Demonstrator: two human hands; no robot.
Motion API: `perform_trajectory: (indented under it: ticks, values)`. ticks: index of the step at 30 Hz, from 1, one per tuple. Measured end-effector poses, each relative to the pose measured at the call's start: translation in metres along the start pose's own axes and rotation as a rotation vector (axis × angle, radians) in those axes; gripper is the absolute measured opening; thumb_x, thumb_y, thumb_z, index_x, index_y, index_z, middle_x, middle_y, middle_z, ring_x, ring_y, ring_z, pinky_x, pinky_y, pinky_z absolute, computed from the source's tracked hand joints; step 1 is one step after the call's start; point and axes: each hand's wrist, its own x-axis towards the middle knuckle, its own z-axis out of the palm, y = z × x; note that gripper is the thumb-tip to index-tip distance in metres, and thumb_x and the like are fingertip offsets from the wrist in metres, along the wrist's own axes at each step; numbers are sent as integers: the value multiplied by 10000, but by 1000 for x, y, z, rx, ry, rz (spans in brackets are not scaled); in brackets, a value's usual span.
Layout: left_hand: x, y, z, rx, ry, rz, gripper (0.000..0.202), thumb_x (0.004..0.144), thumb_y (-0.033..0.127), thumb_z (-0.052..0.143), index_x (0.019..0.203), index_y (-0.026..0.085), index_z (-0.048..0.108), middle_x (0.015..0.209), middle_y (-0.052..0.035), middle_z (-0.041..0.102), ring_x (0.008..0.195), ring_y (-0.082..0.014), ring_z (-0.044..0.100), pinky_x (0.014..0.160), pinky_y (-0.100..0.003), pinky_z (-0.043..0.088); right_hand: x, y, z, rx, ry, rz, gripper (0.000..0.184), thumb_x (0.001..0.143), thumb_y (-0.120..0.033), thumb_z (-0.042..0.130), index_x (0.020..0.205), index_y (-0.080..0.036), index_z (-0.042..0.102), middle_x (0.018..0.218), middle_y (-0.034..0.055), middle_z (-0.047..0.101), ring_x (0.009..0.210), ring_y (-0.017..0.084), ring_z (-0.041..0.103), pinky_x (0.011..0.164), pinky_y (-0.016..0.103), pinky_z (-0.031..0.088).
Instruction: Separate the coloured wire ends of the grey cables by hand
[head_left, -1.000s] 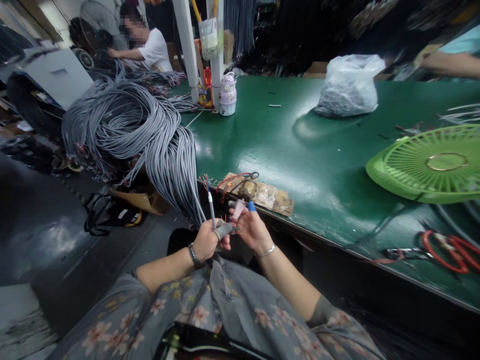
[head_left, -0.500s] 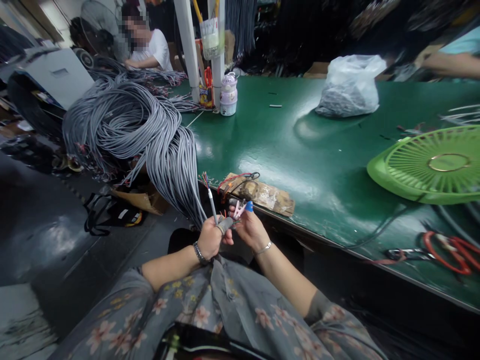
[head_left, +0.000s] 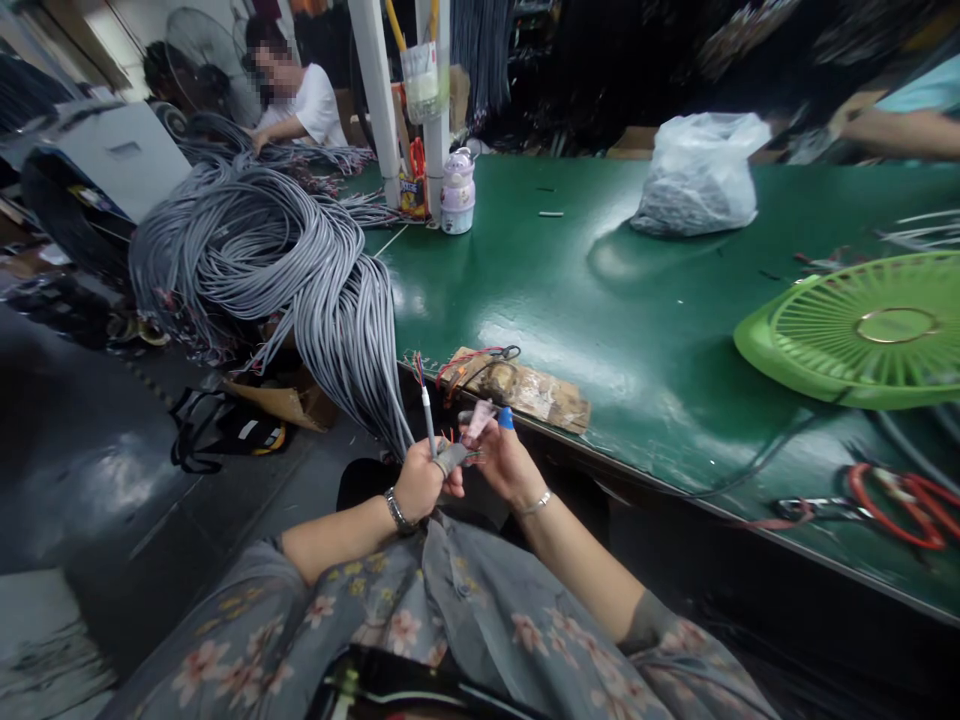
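Grey sheathed cable (head_left: 428, 412) is gripped upright in the closed left hand (head_left: 418, 487), with its stripped coloured wire ends (head_left: 418, 366) fanned at the top. A grey finger cot (head_left: 450, 458) is worn on that hand. A small pale pink tool (head_left: 478, 420) is pinched in the half-curled right hand (head_left: 511, 462), on whose forefinger a blue fingertip cap (head_left: 506, 417) is worn. Tool and cable are held just beside each other, before the near edge of the green table (head_left: 600, 290). A brown cardboard scrap (head_left: 529, 392) is laid at that edge, just beyond the hands. A thick bundle of grey cables (head_left: 300, 270) is draped over the table's left corner, close to the left hand. Open tabletop is left to the right, as far as a green fan grille (head_left: 862, 330) and red-handled scissors (head_left: 896, 495). Print on the packet (head_left: 409, 192) by the white post (head_left: 375, 100) is too small to be read.
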Motion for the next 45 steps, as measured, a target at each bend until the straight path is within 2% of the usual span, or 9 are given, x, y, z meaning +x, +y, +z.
perform_trajectory:
  ticks: [5, 10, 16, 22, 26, 31, 37, 40, 45]
  values:
    - [-3, -3, -7, 78, -46, 30, 557, 527, 637, 748, 610, 160, 472, 466, 26, 535, 375, -84, 508, 368, -170, 395, -13, -10, -10, -331, -79, 144, 629, 440, -673, 806, 724, -139, 634, 653, 14, 592, 596, 111, 523, 598, 248, 419]
    - [-6, -2, -9, 172, -125, 73, 527, 543, 616, 748, 578, 155, 497, 456, 17, 530, 391, -82, 512, 388, -170, 397, -17, -14, -10, -550, -134, 7, 514, 503, -556, 834, 614, -142, 551, 565, -29, 522, 525, 71, 418, 549, 228, 333]
    - [-2, -6, -12, 297, -284, 25, 509, 519, 584, 774, 563, 147, 518, 477, -7, 551, 398, -92, 522, 408, -189, 415, -22, -6, -6, -726, -134, -151, 462, 622, -577, 744, 669, -148, 579, 632, -3, 563, 582, 102, 455, 593, 253, 371]
    - [2, -7, -14, 242, -170, 9, 537, 572, 657, 691, 580, 149, 518, 490, -16, 555, 402, -107, 548, 379, -178, 368, -30, 2, -11, -691, -3, -261, 518, 699, -682, 631, 745, -167, 604, 683, 15, 581, 629, 126, 495, 627, 268, 419]
    - [4, -9, -12, 147, -57, 31, 561, 572, 692, 672, 614, 158, 508, 490, -7, 556, 407, -115, 557, 377, -181, 362, -34, 12, -14, -596, 60, -255, 504, 637, -643, 707, 825, -183, 627, 784, 27, 617, 690, 137, 528, 659, 270, 437]
    - [4, -9, -12, 153, -112, 52, 597, 557, 728, 676, 610, 151, 529, 524, -26, 590, 452, -128, 589, 416, -198, 420, -31, 24, -7, -538, 152, -297, 342, 630, -481, 743, 732, -181, 616, 721, 8, 603, 676, 133, 514, 694, 277, 436]
    - [2, -11, -19, 235, -234, 77, 556, 548, 672, 737, 569, 137, 588, 538, -47, 628, 483, -118, 593, 485, -206, 469, -24, 22, 0, -508, 97, -211, 340, 620, -465, 732, 668, -181, 551, 595, -9, 555, 542, 118, 462, 571, 274, 405]
    - [2, -12, -20, 202, -211, 79, 562, 577, 686, 710, 569, 137, 587, 537, -54, 628, 481, -125, 597, 474, -209, 465, -23, 19, 6, -534, 68, -199, 356, 650, -498, 712, 702, -189, 543, 554, -16, 523, 498, 117, 431, 529, 278, 381]
    - [4, -15, -16, 59, -89, 48, 560, 588, 683, 689, 620, 137, 571, 545, -50, 622, 462, -139, 600, 439, -212, 448, -20, 21, 4, -542, 144, -258, 375, 642, -493, 726, 690, -178, 528, 610, -15, 511, 552, 103, 417, 563, 267, 366]
